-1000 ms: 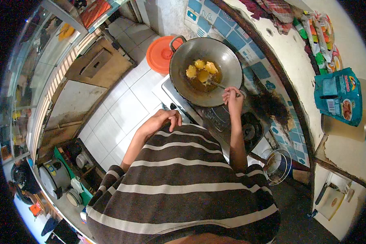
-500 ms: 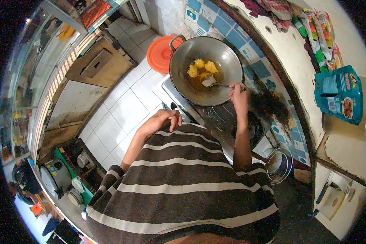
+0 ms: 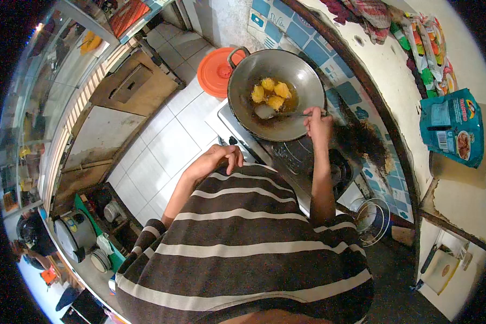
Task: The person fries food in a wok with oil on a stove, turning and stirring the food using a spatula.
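- Fritters (image 3: 276, 102): four, inside wok (image 3: 309, 83).
- Left hand (image 3: 220, 157): below-left of wok, fingers slack; I see nothing pinched.
- Spatula (image 3: 265, 112): in wok; jerking it could, I judge, splash oil (image 3: 292, 101).
- Right hand (image 3: 317, 127): at wok's lower-right rim, pinching spatula handle.

Single camera, head-worn. Position: above striped shirt (image 3: 243, 232), behind left hand (image 3: 220, 159) and right hand (image 3: 317, 127). Facing: forward, steeply down. Range: close; shirt nearest lens, hands within arm's reach, wok (image 3: 302, 78) beyond hands. Field: very wide, strongly curved, corners dark; spans tiled floor (image 3: 170, 140) left of left hand to ledge (image 3: 383, 65) right of right hand.
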Demonstrator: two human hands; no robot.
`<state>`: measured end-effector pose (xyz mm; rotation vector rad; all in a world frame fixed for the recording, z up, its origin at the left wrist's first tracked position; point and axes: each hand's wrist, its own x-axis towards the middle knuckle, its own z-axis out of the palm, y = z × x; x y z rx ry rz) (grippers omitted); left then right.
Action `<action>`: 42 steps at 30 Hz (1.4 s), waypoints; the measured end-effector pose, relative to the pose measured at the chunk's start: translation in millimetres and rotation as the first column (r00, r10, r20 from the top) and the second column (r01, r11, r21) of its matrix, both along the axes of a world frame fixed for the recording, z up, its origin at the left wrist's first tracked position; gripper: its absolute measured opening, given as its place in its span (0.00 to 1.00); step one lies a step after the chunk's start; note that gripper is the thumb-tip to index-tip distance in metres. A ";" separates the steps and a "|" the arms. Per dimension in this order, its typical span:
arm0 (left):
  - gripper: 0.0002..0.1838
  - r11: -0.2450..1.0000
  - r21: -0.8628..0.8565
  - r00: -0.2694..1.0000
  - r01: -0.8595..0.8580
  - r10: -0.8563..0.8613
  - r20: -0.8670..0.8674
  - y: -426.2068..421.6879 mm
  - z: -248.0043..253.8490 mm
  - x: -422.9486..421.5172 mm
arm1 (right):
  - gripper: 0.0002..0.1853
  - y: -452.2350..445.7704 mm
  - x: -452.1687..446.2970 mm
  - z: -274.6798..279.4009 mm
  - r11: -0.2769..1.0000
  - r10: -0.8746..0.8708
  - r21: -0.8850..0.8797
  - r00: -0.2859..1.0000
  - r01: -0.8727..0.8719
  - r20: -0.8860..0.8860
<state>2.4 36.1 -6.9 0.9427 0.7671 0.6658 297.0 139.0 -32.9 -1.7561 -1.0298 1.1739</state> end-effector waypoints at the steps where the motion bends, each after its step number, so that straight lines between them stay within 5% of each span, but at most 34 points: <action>1: 0.33 1.000 0.004 1.000 0.001 -0.002 0.005 0.3 -0.9 0.3 | 0.17 1.5 2.1 -4.2 1.000 -0.007 -0.022 0.999 0.006 -0.048; 8: 0.33 0.999 0.031 1.000 0.010 -0.010 0.011 0.1 -3.8 -0.4 | 0.18 5.8 14.3 -22.3 0.986 -0.124 -0.136 0.962 0.093 -0.243; 23: 0.33 1.000 0.013 1.000 0.016 -0.016 0.008 -0.8 -8.6 -1.3 | 0.13 -9.5 18.1 -45.1 0.989 0.091 0.131 0.986 -0.072 -0.143; 42: 0.33 1.000 0.025 0.999 0.016 -0.016 -0.029 0.3 -7.8 0.5 | 0.09 -15.5 0.9 -3.0 0.884 0.357 0.289 0.930 -0.367 0.089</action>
